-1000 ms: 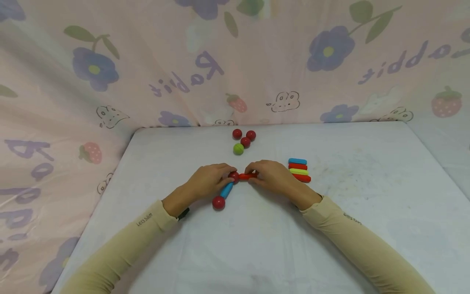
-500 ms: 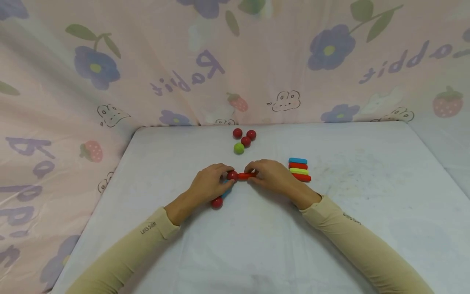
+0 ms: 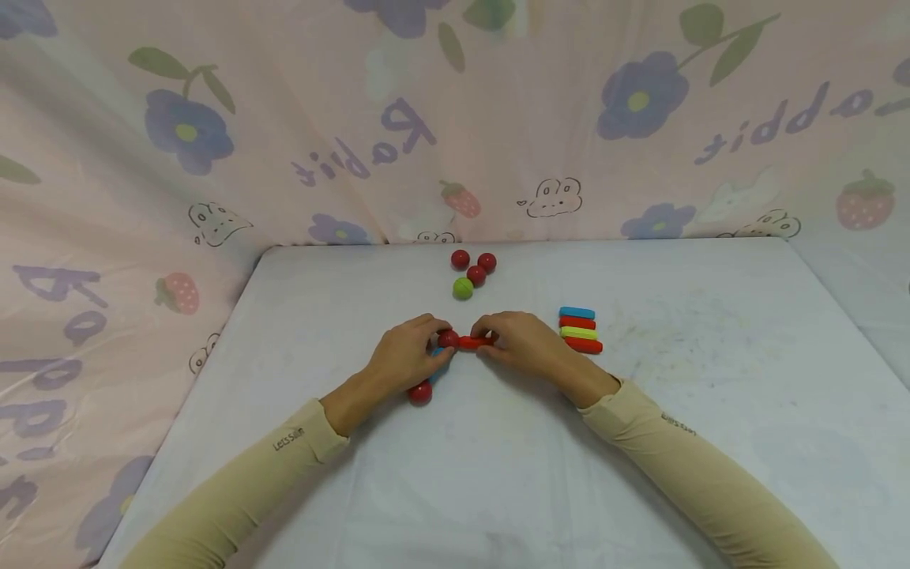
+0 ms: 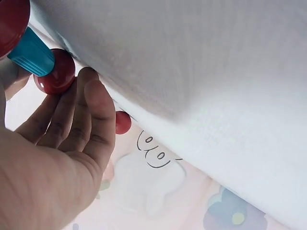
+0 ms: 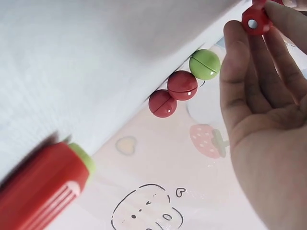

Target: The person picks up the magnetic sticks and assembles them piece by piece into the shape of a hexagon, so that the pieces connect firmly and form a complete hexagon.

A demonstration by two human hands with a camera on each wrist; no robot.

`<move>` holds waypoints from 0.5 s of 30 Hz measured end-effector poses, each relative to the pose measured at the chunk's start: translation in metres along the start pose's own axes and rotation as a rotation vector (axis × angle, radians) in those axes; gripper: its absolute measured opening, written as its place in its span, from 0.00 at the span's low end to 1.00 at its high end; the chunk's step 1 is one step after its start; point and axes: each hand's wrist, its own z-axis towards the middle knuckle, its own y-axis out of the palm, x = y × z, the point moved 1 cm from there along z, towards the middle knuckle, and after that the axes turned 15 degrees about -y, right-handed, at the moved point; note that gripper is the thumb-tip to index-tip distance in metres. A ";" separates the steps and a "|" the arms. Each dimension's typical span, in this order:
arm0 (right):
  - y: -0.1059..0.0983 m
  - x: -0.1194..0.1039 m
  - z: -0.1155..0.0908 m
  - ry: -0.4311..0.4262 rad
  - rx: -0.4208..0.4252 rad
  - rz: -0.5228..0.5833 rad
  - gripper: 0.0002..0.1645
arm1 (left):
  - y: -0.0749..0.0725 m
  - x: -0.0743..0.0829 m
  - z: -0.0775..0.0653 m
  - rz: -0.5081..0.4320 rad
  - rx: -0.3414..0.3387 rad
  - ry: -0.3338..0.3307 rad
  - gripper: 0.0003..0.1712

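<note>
In the head view my left hand (image 3: 401, 353) grips a red ball (image 3: 449, 338) between fingers and thumb. From that ball a blue rod (image 3: 437, 367), partly covered by the thumb, slants toward the near side to a second red ball (image 3: 420, 393). My right hand (image 3: 524, 341) pinches a short red rod (image 3: 469, 342), its left end right at the gripped ball. The left wrist view shows the ribbed blue rod (image 4: 34, 51) joining both balls. A round silvery spot marks the end of the red rod (image 5: 257, 21) in the right wrist view.
Three red balls (image 3: 476, 275) and a green ball (image 3: 463, 288) lie behind the hands. Right of the right hand is a row of blue, red and yellow-green rods (image 3: 579, 333). A patterned curtain (image 3: 498, 142) borders the back of the white table (image 3: 540, 490).
The joined balls and blue rod have shifted slightly left, and the left thumb now covers more of the blue rod. The right hand has followed slightly left with the red rod.
</note>
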 end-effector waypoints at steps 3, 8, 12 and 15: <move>-0.001 -0.001 0.000 -0.011 -0.002 -0.014 0.15 | 0.000 -0.001 0.001 0.008 0.009 0.021 0.20; -0.001 -0.001 0.000 -0.014 -0.001 -0.032 0.15 | 0.000 -0.001 0.001 0.012 0.009 0.028 0.19; -0.002 -0.001 0.000 -0.007 -0.001 -0.031 0.15 | -0.001 0.000 0.000 0.010 0.011 0.021 0.19; -0.004 0.000 0.000 -0.004 -0.011 -0.048 0.15 | 0.000 -0.001 -0.001 0.013 0.014 0.015 0.19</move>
